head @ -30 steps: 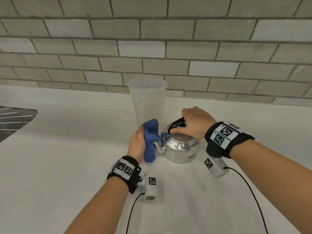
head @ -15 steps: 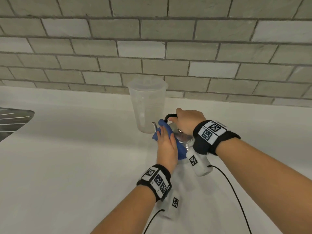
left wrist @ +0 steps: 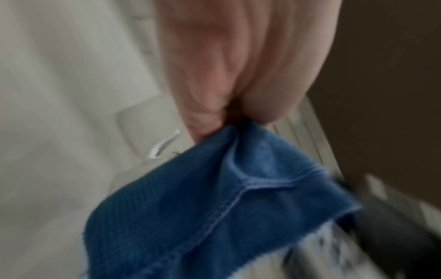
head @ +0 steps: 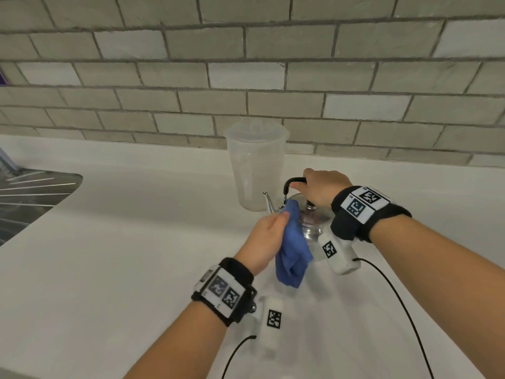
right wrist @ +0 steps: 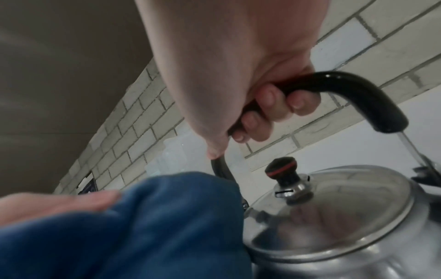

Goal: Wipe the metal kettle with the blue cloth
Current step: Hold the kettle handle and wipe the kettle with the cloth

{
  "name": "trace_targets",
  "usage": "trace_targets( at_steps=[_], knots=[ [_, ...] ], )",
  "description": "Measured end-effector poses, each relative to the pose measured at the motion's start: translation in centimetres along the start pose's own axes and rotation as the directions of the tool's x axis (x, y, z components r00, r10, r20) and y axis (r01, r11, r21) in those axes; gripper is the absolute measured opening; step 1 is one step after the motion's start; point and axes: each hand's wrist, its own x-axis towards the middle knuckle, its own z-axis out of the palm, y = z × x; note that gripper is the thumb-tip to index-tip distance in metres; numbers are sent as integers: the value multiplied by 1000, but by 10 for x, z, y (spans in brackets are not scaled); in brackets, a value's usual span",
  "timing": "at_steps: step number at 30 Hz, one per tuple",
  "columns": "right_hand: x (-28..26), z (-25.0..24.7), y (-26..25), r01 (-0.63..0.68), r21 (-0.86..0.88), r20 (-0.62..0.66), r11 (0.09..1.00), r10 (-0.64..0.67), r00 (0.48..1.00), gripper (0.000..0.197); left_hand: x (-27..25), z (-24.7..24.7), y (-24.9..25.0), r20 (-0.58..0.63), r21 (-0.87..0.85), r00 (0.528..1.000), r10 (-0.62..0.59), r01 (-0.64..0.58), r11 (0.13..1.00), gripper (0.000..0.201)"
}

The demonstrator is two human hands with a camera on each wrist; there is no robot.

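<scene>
Holding the blue cloth [head: 292,253], the left hand [head: 266,240] pinches it in its fingers and presses it on the side of the metal kettle [head: 314,218], near the spout [head: 268,201]. The right hand [head: 322,187] has its fingers curled tight round the black handle [right wrist: 353,94]. The kettle sits on the white counter [head: 136,242], just in front of a clear plastic jug [head: 257,168]. A brick wall [head: 246,77] is behind.

A translucent plastic jug [head: 257,168] is standing upright on a white countertop [head: 109,242], far back near a grey brick-tiled wall [head: 246,77]. A ridged metal draining board [head: 30,195] is showing at the far left edge.
</scene>
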Motion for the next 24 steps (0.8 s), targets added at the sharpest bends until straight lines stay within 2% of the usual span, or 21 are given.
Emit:
trace_targets(
  at_steps=[1,3,5,6,7,8,9,10,12,14,16,19,20,21,22,23,24],
  knots=[
    [0,0,0,2,1,-1,1000,-2,1000,52,-2,-9,4,21,-180,999,-29,32,983,35],
    [0,1,1,7,-1,-3,1000,-7,1000,52,-3,-32,10,-2,-480,996,-84,72,874,32],
    [-1,1,1,10,-13,-7,1000,-10,1000,51,-4,-59,11,-35,-568,991,-126,84,819,27],
    [-2,1,1,10,-21,-9,1000,-10,1000,51,-4,-73,9,-75,-510,982,-171,110,853,25],
    [-2,1,1,13,-25,-10,1000,-13,1000,50,-2,-88,3,-145,-376,962,-232,164,912,23],
    [-2,2,2,16,-26,-11,1000,-16,1000,50,-1,-103,-3,-220,-168,935,-279,246,955,25],
    [-2,2,2,19,-25,-13,999,-20,1000,50,2,-118,-12,-293,63,904,-312,344,937,36],
    [-2,2,2,22,-26,-18,999,-23,1000,50,3,-131,-19,-358,250,877,-321,422,872,49],
    [-2,2,2,26,-34,-28,999,-27,999,50,5,-147,-26,-353,435,882,-313,451,780,57],
    [-2,2,2,29,-44,-31,999,-30,999,50,10,-152,-29,-239,546,924,-299,383,745,51],
    [-2,2,2,37,-43,-32,998,-38,999,50,12,-154,-29,-141,677,945,-294,309,668,51],
    [-2,3,3,48,-34,-42,998,-49,998,49,13,-160,-21,-98,831,935,-340,265,489,61],
    [-1,4,3,50,-36,-47,998,-51,998,49,13,-161,-17,-87,890,936,-341,227,395,66],
    [-1,4,3,50,-38,-48,998,-52,997,49,15,-160,-14,-52,941,946,-320,154,301,74],
    [-1,4,4,51,-38,-49,998,-53,997,49,19,-156,-12,24,967,954,-298,53,247,81],
    [-2,4,4,54,-34,-50,998,-56,997,48,23,-150,-12,120,973,946,-301,-52,227,87],
    [-2,4,4,60,-24,-53,998,-61,997,48,28,-141,-13,200,970,918,-343,-135,204,91]
  ],
)
